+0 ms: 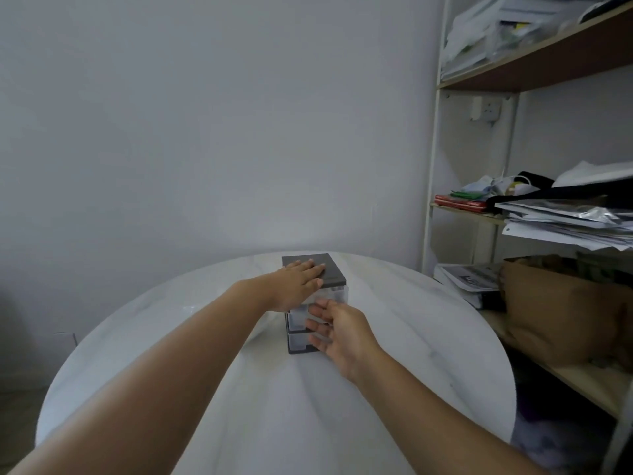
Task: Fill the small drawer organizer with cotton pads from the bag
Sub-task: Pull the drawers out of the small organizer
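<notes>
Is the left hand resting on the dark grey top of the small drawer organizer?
Yes, the left hand lies flat on the dark grey top of the small clear-drawer organizer.

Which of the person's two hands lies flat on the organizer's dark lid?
The left hand: its palm rests flat on the lid, while the right hand reaches lower, fingers at the organizer's clear drawer fronts.

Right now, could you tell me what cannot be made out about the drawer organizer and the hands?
- Head view: the drawer organizer's drawer fronts are mostly covered by the right hand, so which drawer it touches is unclear.
- Drawer contents: blurred behind translucent plastic.
- Left hand hides part of the grey top.
- No cotton pad bag can be made out on the table.
</notes>
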